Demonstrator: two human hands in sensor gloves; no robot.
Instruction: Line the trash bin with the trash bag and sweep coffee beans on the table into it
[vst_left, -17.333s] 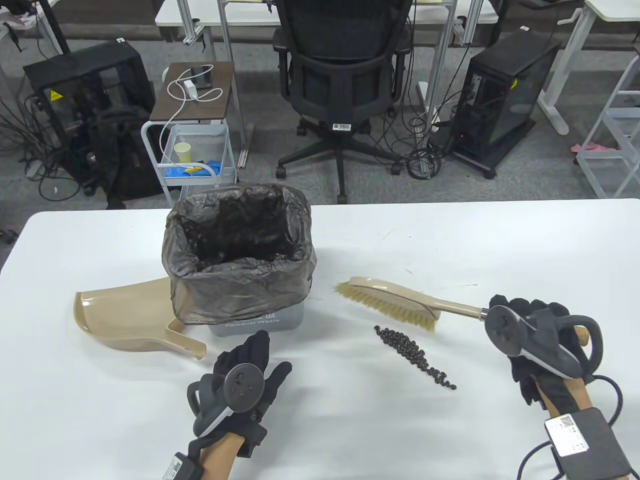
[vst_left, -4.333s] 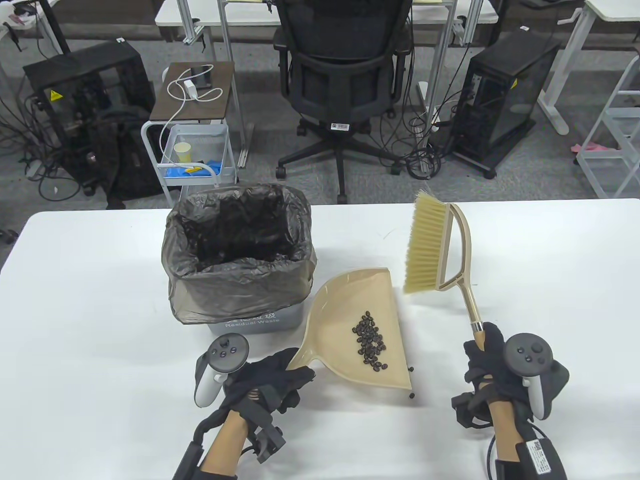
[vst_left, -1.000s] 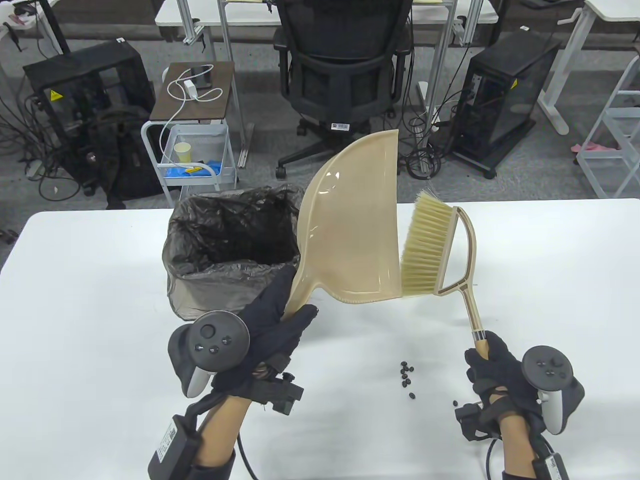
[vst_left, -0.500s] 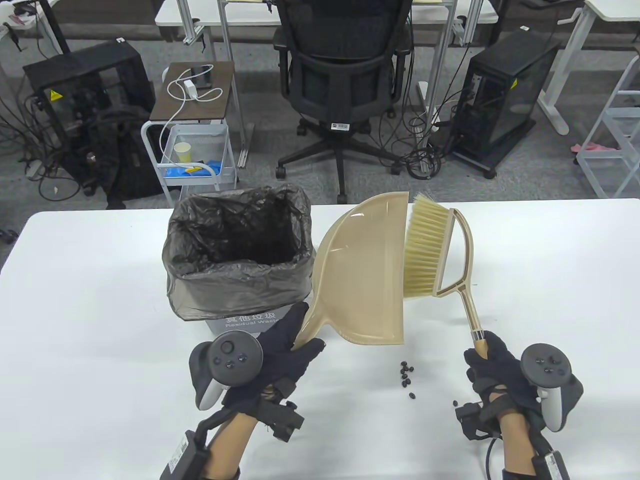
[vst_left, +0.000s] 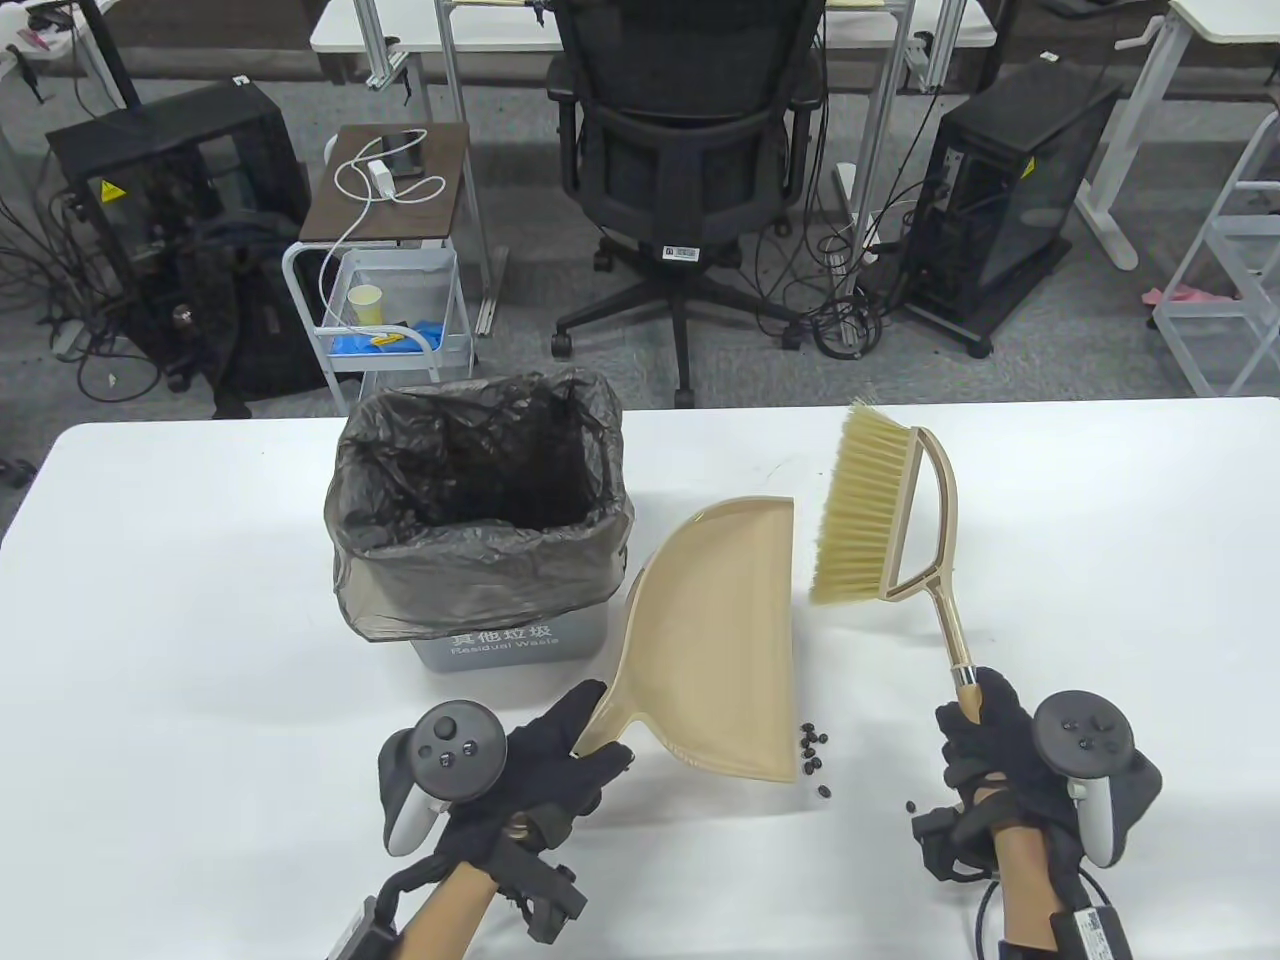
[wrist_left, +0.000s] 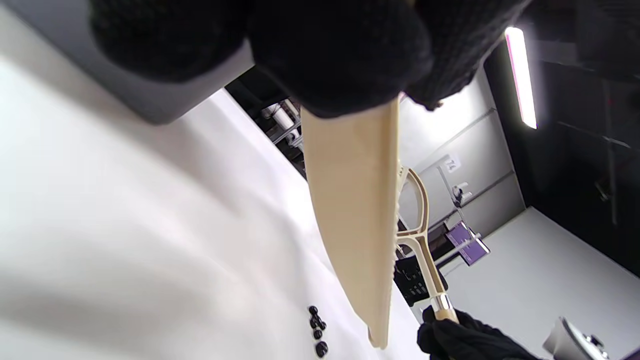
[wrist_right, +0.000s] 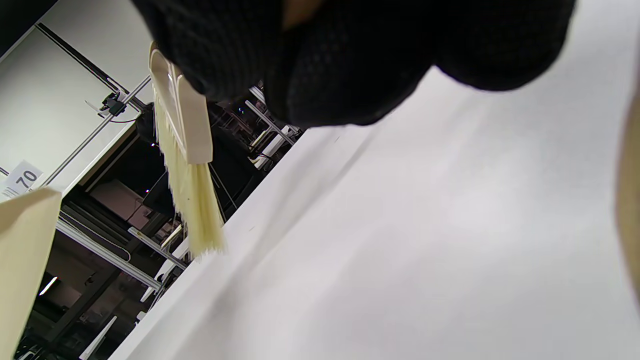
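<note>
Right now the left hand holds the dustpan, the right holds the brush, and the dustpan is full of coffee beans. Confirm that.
Not quite. The dustpan in the left hand is empty in the table view; a few coffee beans lie on the table beside it. The right hand does hold the brush.

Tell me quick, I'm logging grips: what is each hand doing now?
Left hand: closed, holding the dustpan by its handle.
Right hand: closed, holding the brush by its handle.
</note>
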